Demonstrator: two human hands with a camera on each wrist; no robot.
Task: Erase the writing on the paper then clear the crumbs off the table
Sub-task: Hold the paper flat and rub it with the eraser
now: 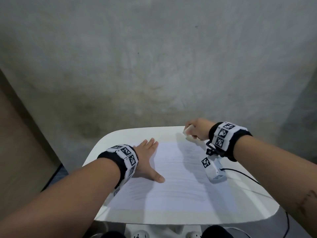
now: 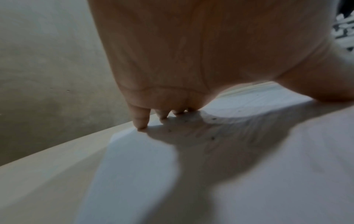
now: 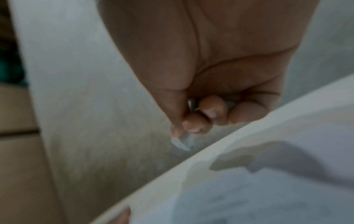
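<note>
A white sheet of paper (image 1: pixel 173 176) with faint grey pencil lines lies on the white table (image 1: pixel 120 134). My left hand (image 1: pixel 147 162) lies flat on the sheet's left side, fingers straight, thumb spread; its fingertips (image 2: pixel 141 121) press the paper (image 2: pixel 249 174) near the far edge. Small dark crumbs (image 2: pixel 212 137) dot the paper beneath the palm. My right hand (image 1: pixel 197 128) hovers above the table's far right corner, fingers curled round a white eraser (image 1: pixel 188 133). In the right wrist view the eraser (image 3: pixel 182 144) pokes out below my right hand (image 3: pixel 201 118), above the paper (image 3: pixel 268 189).
A white wrist-camera unit (image 1: pixel 212 169) with a black cable (image 1: pixel 243 174) hangs below my right wrist over the paper's right edge. A grey wall (image 1: pixel 154 57) stands right behind the table. A brown panel (image 1: pixel 20 143) is at the left.
</note>
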